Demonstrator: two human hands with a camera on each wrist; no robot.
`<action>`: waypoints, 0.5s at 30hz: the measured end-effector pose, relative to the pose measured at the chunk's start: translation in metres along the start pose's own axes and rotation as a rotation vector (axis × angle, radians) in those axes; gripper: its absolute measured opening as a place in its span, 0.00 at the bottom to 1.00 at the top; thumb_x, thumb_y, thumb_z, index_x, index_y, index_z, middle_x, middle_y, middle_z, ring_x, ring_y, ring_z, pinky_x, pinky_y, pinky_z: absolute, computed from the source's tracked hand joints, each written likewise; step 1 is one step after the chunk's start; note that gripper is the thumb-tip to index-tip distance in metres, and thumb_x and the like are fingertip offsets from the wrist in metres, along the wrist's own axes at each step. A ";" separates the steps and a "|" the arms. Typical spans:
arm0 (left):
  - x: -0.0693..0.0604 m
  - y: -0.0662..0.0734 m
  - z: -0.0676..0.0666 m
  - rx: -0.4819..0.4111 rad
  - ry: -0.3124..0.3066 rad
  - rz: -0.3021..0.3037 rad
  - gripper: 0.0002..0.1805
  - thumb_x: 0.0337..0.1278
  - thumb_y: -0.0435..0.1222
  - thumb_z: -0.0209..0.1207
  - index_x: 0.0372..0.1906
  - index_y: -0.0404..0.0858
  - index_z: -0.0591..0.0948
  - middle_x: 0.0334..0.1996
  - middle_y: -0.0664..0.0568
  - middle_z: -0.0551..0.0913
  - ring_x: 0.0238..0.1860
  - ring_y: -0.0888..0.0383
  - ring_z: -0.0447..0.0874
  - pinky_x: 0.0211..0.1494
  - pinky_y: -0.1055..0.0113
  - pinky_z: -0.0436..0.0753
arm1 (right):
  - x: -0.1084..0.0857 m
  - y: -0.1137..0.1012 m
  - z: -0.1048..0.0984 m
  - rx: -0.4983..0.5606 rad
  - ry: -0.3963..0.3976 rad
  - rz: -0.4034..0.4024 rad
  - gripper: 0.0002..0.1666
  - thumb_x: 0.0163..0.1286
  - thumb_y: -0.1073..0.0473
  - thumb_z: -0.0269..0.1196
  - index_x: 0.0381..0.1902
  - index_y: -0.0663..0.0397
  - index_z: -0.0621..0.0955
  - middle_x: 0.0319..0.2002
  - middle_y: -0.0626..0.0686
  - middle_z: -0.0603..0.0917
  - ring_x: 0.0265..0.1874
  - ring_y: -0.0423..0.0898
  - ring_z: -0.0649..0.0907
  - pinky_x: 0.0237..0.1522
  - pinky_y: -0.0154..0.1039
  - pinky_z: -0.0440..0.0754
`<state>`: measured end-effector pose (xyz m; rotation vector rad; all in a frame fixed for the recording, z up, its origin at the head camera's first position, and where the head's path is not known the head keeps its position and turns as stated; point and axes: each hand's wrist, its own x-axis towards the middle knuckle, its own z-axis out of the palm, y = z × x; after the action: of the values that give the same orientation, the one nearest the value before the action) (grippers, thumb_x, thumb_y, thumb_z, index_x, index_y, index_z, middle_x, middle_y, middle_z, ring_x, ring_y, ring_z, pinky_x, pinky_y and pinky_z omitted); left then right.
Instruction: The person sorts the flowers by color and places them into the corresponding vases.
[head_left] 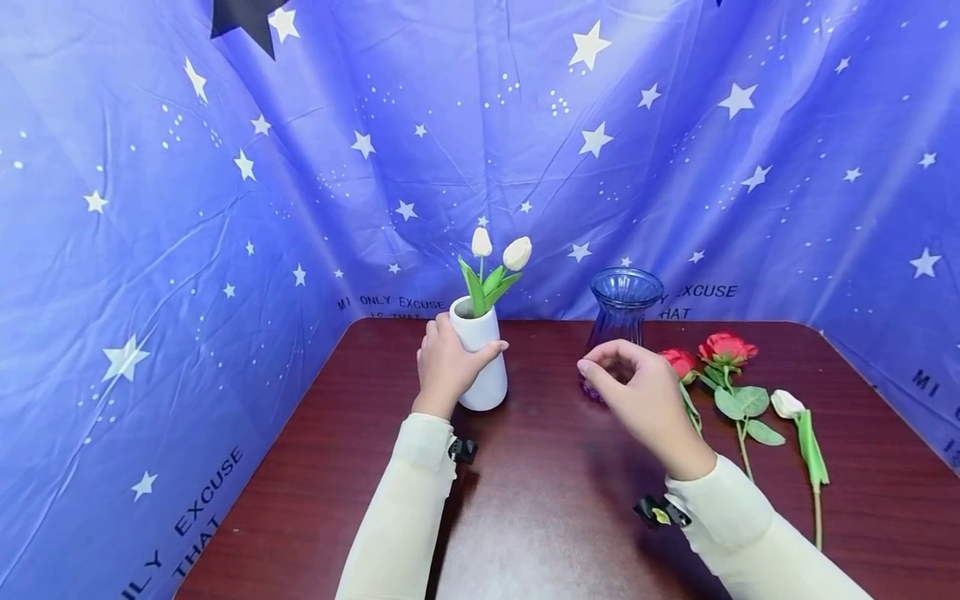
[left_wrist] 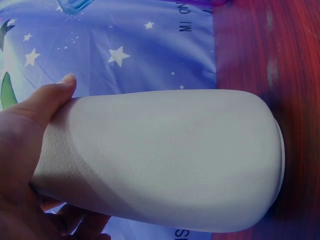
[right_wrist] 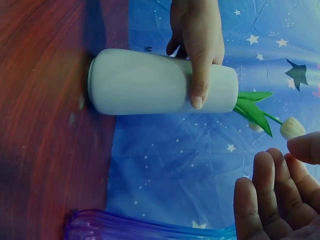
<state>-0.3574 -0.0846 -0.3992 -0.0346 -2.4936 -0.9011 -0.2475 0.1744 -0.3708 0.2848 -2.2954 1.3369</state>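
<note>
A white vase (head_left: 482, 367) stands upright on the table, with two white tulips (head_left: 517, 252) and their green leaves rising from its mouth. My left hand (head_left: 447, 360) grips the vase around its upper part, thumb across the front. In the left wrist view, the vase's smooth side (left_wrist: 170, 155) fills the middle. To the right, my right hand (head_left: 647, 396) hovers over the table holding nothing, its fingers loosely bent and the thumb near the index finger. The right wrist view shows those fingers (right_wrist: 272, 200) apart from the tulips.
Behind my right hand stands a blue and purple glass vase (head_left: 627, 292), partly hidden by it. Two red roses (head_left: 726, 350) and a white tulip (head_left: 787, 405) lie on the table (head_left: 540, 517) at the right. A blue star-printed cloth (head_left: 465, 108) encloses the table's back and sides.
</note>
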 end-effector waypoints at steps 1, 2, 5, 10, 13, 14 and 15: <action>0.000 -0.001 0.000 0.001 -0.001 0.000 0.55 0.37 0.70 0.72 0.64 0.37 0.71 0.46 0.46 0.77 0.48 0.44 0.80 0.53 0.46 0.80 | -0.001 0.002 0.000 -0.010 0.002 -0.002 0.07 0.69 0.49 0.71 0.37 0.43 0.86 0.27 0.46 0.88 0.25 0.42 0.86 0.26 0.31 0.79; 0.000 -0.001 0.000 0.001 -0.001 0.002 0.55 0.37 0.71 0.72 0.64 0.37 0.71 0.46 0.46 0.77 0.48 0.44 0.80 0.53 0.46 0.80 | -0.003 0.004 -0.001 -0.019 0.004 -0.006 0.06 0.69 0.50 0.72 0.36 0.43 0.86 0.27 0.45 0.88 0.24 0.42 0.86 0.26 0.31 0.78; 0.000 -0.002 0.001 0.007 0.003 0.007 0.55 0.37 0.72 0.71 0.64 0.38 0.71 0.47 0.46 0.77 0.48 0.44 0.81 0.53 0.47 0.80 | -0.008 0.010 -0.001 -0.062 0.008 -0.028 0.05 0.68 0.50 0.72 0.36 0.41 0.86 0.27 0.42 0.87 0.23 0.40 0.84 0.26 0.31 0.77; -0.001 -0.001 0.001 0.005 -0.002 0.005 0.55 0.37 0.71 0.71 0.64 0.37 0.71 0.46 0.46 0.77 0.48 0.45 0.81 0.53 0.46 0.80 | -0.019 0.022 -0.005 -0.168 0.022 -0.013 0.05 0.67 0.50 0.73 0.35 0.38 0.85 0.26 0.40 0.86 0.22 0.36 0.80 0.26 0.30 0.74; -0.001 -0.001 0.001 0.005 0.000 0.008 0.55 0.37 0.71 0.71 0.64 0.37 0.71 0.46 0.46 0.77 0.48 0.44 0.81 0.52 0.46 0.80 | -0.025 0.030 -0.009 -0.191 0.037 0.001 0.05 0.67 0.50 0.73 0.34 0.39 0.86 0.26 0.41 0.86 0.23 0.36 0.79 0.27 0.30 0.72; -0.001 -0.001 0.001 0.006 0.003 0.009 0.55 0.37 0.71 0.71 0.64 0.37 0.71 0.46 0.45 0.77 0.48 0.44 0.81 0.52 0.46 0.80 | -0.027 0.032 -0.011 -0.191 0.040 0.003 0.05 0.67 0.50 0.73 0.34 0.39 0.86 0.26 0.42 0.86 0.23 0.36 0.79 0.27 0.30 0.72; -0.001 -0.002 0.000 0.007 0.005 0.009 0.55 0.37 0.71 0.71 0.64 0.37 0.71 0.46 0.45 0.77 0.48 0.44 0.81 0.52 0.46 0.80 | -0.028 0.035 -0.012 -0.186 0.041 0.002 0.05 0.67 0.50 0.73 0.34 0.40 0.86 0.26 0.42 0.86 0.23 0.36 0.79 0.28 0.30 0.73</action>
<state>-0.3571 -0.0854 -0.4007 -0.0414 -2.4899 -0.8873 -0.2336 0.2007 -0.4058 0.1924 -2.3652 1.1099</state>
